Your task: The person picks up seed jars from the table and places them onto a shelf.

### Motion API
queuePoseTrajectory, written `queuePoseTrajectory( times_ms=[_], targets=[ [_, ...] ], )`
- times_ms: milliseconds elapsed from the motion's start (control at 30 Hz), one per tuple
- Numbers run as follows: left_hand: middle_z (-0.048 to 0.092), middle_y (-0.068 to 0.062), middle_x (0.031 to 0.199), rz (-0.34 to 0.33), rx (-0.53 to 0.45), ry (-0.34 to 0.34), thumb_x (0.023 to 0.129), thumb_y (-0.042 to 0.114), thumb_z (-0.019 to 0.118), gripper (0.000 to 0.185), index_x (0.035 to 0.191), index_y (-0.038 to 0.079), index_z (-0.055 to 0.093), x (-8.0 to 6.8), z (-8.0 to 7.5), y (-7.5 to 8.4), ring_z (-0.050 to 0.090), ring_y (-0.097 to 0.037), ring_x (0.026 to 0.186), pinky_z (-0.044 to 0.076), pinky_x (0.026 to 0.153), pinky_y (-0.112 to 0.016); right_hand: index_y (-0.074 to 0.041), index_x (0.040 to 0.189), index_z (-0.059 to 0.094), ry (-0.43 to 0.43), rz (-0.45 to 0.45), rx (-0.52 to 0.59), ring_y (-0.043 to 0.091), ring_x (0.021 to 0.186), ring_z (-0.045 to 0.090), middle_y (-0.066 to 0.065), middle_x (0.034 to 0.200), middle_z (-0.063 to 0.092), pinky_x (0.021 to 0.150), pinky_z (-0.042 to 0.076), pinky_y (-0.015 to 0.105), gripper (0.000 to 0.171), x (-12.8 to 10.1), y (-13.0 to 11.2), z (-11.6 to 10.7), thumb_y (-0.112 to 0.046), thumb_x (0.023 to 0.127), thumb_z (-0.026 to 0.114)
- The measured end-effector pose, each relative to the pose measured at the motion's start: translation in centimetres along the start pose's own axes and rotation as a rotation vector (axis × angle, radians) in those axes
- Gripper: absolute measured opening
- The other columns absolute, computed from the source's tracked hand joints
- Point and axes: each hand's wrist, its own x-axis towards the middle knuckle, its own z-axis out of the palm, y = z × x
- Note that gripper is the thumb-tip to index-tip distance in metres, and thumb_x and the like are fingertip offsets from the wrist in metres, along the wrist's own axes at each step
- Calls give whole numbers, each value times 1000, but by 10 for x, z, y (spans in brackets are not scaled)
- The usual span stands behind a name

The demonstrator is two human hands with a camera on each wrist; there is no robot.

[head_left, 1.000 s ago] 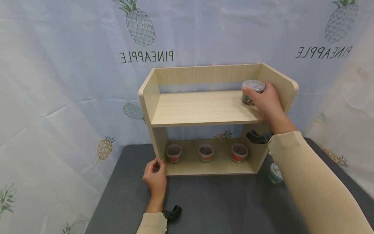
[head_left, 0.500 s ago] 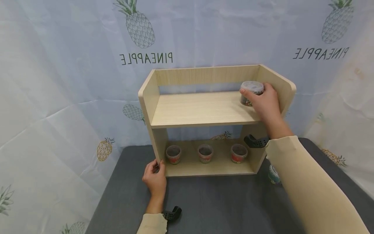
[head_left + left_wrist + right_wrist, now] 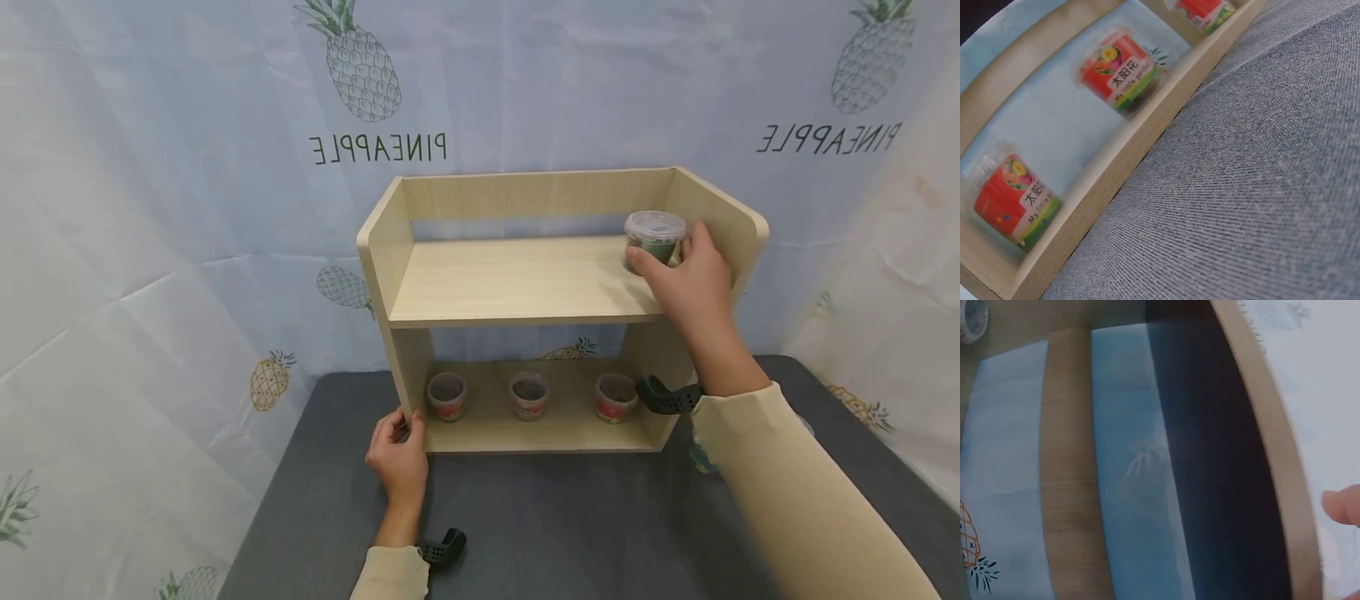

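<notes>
A light wooden two-tier shelf stands on a grey table. At the right end of its upper board stands a small clear-lidded cup with a green label. My right hand grips that cup, thumb on its front and fingers round its right side. My left hand holds the bottom front corner of the shelf's left side panel. In the right wrist view only a fingertip shows beside the blurred shelf side. The left wrist view does not show the hand.
Three red-labelled cups stand in a row on the lower board; two show close up. Another cup sits on the table right of the shelf, mostly behind my right sleeve. A pineapple-print sheet hangs behind.
My right hand has slid down and back along the cup, whose green label now shows. The left hand has not moved.
</notes>
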Motion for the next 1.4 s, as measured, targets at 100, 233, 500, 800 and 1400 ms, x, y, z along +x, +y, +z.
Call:
queuePoseTrajectory(
  times_ms=[100, 233, 500, 800, 1400],
  targets=[
    [70, -19, 84, 4, 2, 2, 76, -12, 75, 13, 88, -9, 74, 0, 0, -1, 68, -22, 73, 59, 66, -26, -12, 158, 13, -29, -6, -1, 33, 148, 24, 19, 160, 22, 115, 30, 57, 99, -10, 1, -4, -60, 87, 61],
    [70, -19, 84, -6, -4, 0, 77, -11, 75, 13, 89, -9, 74, 0, -1, -3, 68, -17, 74, 59, 67, -23, -10, 153, 26, -12, -56, -10, 34, 144, 32, 25, 152, 38, 111, 38, 49, 87, -25, 6, -8, -54, 88, 64],
    [71, -19, 85, -6, 11, -4, 77, -11, 75, 13, 89, -8, 74, 1, 1, -3, 68, -17, 75, 60, 67, -32, -13, 146, 47, 331, -311, 206, 4, 116, 63, 12, 135, 60, 96, 50, 15, 65, -64, 46, -11, -17, 87, 74],
    [71, -17, 84, 12, 22, 5, 77, -10, 75, 13, 89, -7, 74, 1, 2, -3, 69, -21, 72, 60, 65, -31, -7, 119, 70, 647, -219, 260, -7, 97, 64, -6, 111, 72, 86, 49, 9, 33, -98, 142, -6, -11, 86, 73],
    [72, -14, 86, -4, -22, 1, 77, -6, 77, 13, 89, -2, 76, -6, 7, -41, 66, -5, 78, 55, 67, -12, -8, 142, 53, 300, 158, -41, 40, 124, 52, 22, 141, 53, 103, 44, 45, 64, -132, 243, 23, -26, 85, 76]
  ],
)
